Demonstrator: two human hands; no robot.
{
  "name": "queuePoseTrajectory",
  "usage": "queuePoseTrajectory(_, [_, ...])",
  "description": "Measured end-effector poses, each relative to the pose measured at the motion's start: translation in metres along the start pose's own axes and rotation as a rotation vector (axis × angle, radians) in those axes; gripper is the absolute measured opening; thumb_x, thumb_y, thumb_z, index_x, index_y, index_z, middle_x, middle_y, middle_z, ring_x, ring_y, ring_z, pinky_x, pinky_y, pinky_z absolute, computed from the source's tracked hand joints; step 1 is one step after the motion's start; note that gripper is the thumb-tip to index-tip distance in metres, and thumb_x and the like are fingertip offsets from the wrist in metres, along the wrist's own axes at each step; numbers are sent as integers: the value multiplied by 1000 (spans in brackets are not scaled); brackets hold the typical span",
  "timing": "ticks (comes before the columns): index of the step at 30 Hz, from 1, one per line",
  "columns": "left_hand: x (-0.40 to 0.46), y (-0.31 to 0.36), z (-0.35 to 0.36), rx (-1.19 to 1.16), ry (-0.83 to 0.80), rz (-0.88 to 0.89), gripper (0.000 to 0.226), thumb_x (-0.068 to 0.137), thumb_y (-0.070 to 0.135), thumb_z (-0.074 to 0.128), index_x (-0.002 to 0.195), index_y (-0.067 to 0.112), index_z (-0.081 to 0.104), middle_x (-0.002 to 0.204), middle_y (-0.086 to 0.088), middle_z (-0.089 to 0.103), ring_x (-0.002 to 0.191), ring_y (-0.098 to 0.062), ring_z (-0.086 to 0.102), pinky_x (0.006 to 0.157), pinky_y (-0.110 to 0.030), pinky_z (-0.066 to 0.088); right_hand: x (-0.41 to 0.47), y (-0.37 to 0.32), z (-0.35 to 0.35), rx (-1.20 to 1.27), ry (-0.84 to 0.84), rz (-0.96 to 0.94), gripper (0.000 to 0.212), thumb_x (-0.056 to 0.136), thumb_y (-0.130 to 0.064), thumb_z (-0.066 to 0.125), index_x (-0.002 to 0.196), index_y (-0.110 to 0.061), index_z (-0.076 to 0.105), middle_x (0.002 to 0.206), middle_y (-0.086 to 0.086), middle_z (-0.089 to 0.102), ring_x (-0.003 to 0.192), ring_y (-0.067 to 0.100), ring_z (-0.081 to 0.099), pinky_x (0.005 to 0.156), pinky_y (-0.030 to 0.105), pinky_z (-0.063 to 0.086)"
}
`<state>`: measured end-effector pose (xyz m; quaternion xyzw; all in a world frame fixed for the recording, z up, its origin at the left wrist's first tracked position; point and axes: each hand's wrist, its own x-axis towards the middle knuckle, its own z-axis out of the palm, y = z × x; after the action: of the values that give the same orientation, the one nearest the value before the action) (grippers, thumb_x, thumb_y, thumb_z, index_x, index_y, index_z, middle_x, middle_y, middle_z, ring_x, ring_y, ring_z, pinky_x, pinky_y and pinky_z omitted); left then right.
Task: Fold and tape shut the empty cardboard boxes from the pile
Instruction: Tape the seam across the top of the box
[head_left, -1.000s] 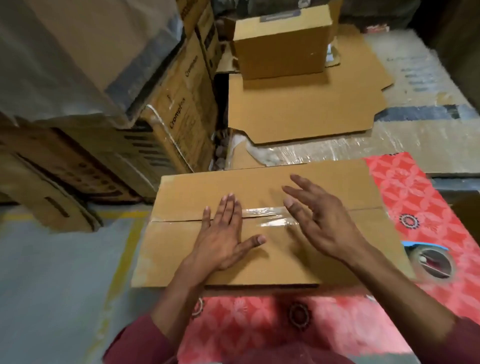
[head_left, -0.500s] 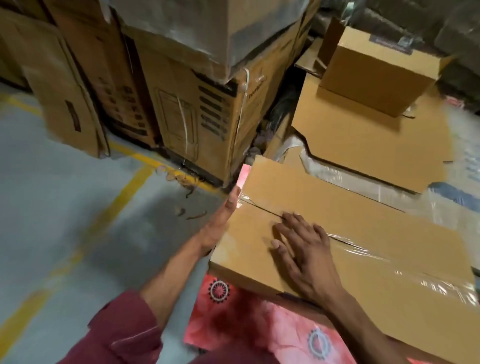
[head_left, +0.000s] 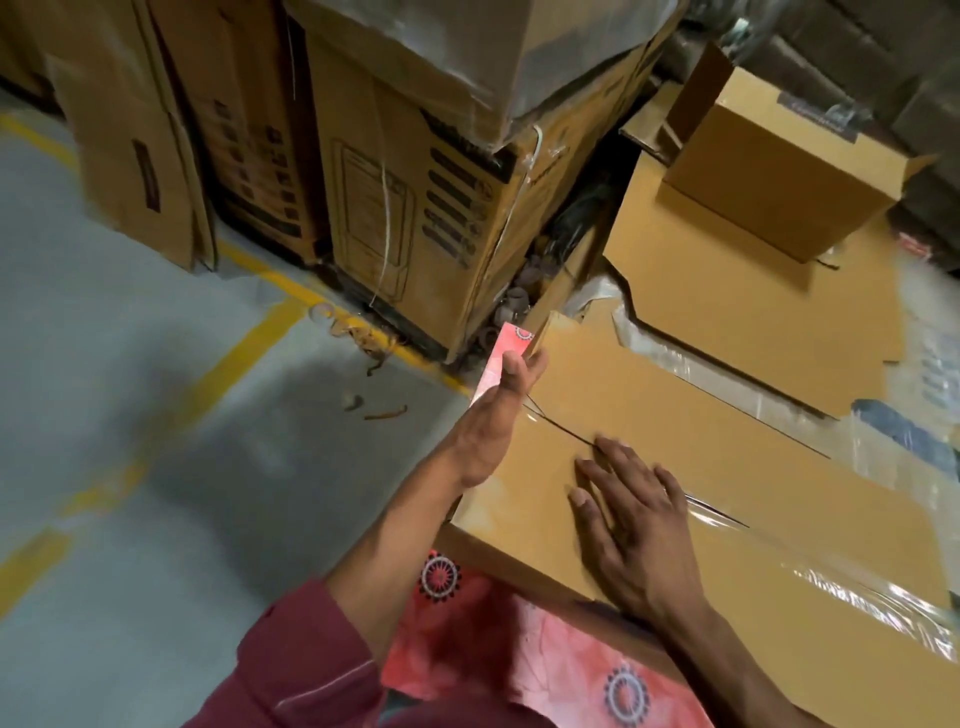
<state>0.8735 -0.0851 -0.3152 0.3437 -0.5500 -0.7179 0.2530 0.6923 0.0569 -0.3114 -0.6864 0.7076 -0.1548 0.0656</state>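
The taped box (head_left: 727, 467) lies flat on the red-clothed worktop (head_left: 467, 639), its long axis running from near left to far right, the right hand (head_left: 631, 525) spread flat on top, the left hand (head_left: 498, 415) open against its left end.

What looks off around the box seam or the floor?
The clear tape on the box is wrinkled and stops short: past the right hand the seam is bare and gapes slightly. Strap scraps litter the floor by the yellow line.
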Motion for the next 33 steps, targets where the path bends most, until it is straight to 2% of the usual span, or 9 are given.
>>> queuePoseTrajectory(4, [-7, 7, 2, 155, -18, 45, 121, 67, 107, 23, 165, 37, 18, 172, 17, 14, 157, -2, 10, 131, -46, 10, 0, 1, 1, 8, 12, 4, 42, 104, -49, 44, 137, -32, 64, 160, -11, 44, 152, 7, 31, 118, 53, 28])
queuePoseTrajectory(7, [-18, 9, 27, 883, 50, 92, 104, 85, 91, 35, 167, 30, 11, 175, 7, 6, 160, -10, -2, 129, -55, 5, 1, 8, -4, 51, -21, -44, 43, 104, -45, 43, 140, -30, 61, 160, -10, 43, 152, 8, 31, 117, 52, 30])
queuePoseTrajectory(9, [-27, 9, 60, 1139, 107, 149, 87, 96, 80, 31, 166, 30, 17, 175, 3, 6, 161, -15, -8, 128, -58, -4, 0, 25, -15, 123, -62, -94, 47, 99, -38, 47, 142, -25, 60, 159, -5, 46, 150, 15, 37, 117, 51, 35])
queuePoseTrajectory(12, [-32, 2, 125, 1141, 211, 278, 75, 98, 69, 36, 161, 27, 37, 172, -1, 23, 162, -19, 2, 128, -57, 2, -8, 69, -46, 194, -36, -39, 50, 94, -33, 55, 141, -19, 62, 153, 5, 54, 145, 26, 44, 118, 49, 38])
queuePoseTrajectory(16, [-40, -23, 228, 1109, 305, 478, 60, 98, 56, 46, 145, 20, 60, 162, -8, 44, 159, -27, 21, 124, -64, 19, -22, 165, -99, 84, 31, 136, 42, 98, -40, 63, 136, -24, 66, 150, 3, 56, 146, 28, 43, 119, 47, 36])
queuePoseTrajectory(20, [-50, -54, 329, 1121, 347, 448, 58, 99, 55, 49, 146, 23, 58, 168, -10, 32, 161, -28, 8, 124, -66, 12, -26, 291, -144, -134, -77, 346, 64, 93, -68, 38, 140, -30, 61, 155, 1, 51, 149, 27, 36, 115, 54, 38])
queuePoseTrajectory(24, [-55, -80, 401, 1226, 474, 251, 64, 102, 64, 36, 153, 28, 50, 173, -18, 3, 161, -35, -9, 124, -68, 3, -57, 358, -165, 29, -185, 382, 51, 105, -52, 47, 139, -18, 62, 140, 11, 64, 130, 33, 57, 103, 39, 47])
queuePoseTrajectory(29, [-36, -83, 398, 1176, 681, 314, 60, 99, 63, 43, 144, 27, 61, 174, -15, 2, 161, -32, -6, 125, -65, 2, -108, 373, -161, 198, -31, 360, 42, 104, -42, 56, 127, -8, 66, 121, 18, 72, 111, 38, 66, 91, 44, 53])
queuePoseTrajectory(33, [-4, -70, 351, 1152, 617, 410, 51, 94, 55, 57, 134, 26, 68, 174, -11, 13, 162, -27, 0, 127, -58, 0, -144, 377, -158, 202, 37, 458, 48, 98, -54, 60, 123, -13, 66, 116, 10, 72, 105, 34, 66, 79, 37, 49])
